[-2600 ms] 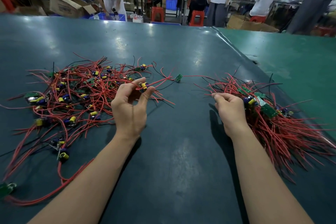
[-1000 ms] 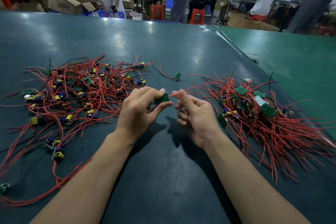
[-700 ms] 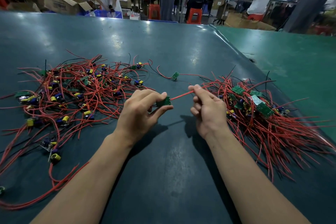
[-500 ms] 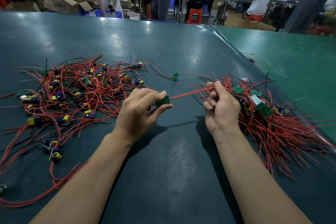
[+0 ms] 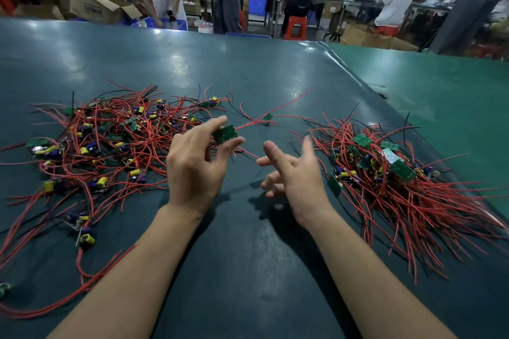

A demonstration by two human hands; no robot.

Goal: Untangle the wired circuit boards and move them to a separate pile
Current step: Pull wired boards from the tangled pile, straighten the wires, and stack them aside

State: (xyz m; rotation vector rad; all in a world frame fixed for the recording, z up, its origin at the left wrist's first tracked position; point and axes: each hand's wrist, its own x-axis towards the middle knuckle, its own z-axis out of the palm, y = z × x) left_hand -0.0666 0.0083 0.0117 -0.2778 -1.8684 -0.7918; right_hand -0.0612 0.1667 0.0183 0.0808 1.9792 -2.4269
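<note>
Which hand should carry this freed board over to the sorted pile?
Probably right. The right hand is open and empty beside the right pile; the left hand pinches the green board just next to it, so a short handover works.

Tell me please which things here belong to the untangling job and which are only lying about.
Job:
- circuit board between left hand thumb and forefinger, red wire trailing
- right hand, open, holding nothing
- tangled pile
- sorted pile
- lone board between the piles

Lying about:
- cardboard box
- red stool
- blue crate
</note>
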